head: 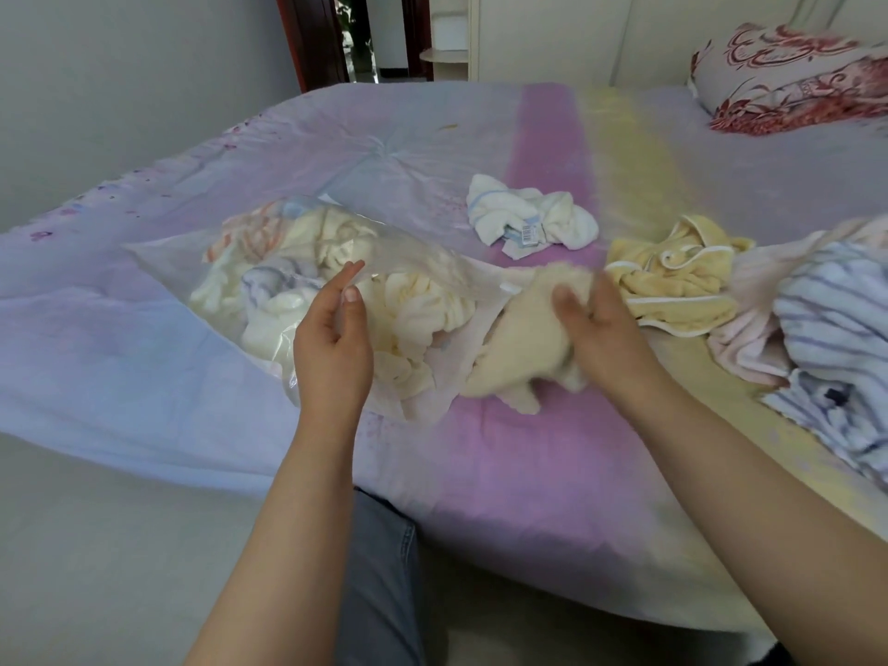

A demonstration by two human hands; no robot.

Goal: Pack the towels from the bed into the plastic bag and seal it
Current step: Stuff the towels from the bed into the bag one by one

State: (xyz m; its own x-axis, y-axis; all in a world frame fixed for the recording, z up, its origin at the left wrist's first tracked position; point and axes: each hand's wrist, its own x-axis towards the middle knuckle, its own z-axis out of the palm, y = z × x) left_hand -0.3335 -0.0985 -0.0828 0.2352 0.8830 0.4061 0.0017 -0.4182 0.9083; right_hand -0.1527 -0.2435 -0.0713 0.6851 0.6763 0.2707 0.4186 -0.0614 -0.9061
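Clear plastic, that's the plastic bag (pixel 307 262), lying on the bed (pixel 528 449) with its mouth turned toward the right and a bundle of cream, white and striped towels already inside. Left hand (pixel 334 343) sits right at the bag's near edge, thumb up, fingers nearly straight and loosely apart; it seems to pinch the thin film between thumb and fingers, though the plastic is too sheer to be sure. Just beside the bag's mouth lies the cream towel (pixel 519 348), blurred, its left end touching the opening. Right hand (pixel 591 324) is on that towel's right side, fingers curled into the cloth, thumb standing free on top, so it grips the towel.

Beyond the hands, well apart from the bag, sits a white towel (pixel 531 216) with a blue stripe and a small barcode tag; the print on it is too small to read. Near the right hand's far side rests a yellow towel (pixel 677 276) with white piping, touching a pink towel (pixel 749 329), and a blue-striped towel (pixel 836 338) is heaped at the right edge. A red-patterned pillow (pixel 793 79) lies at the far corner.
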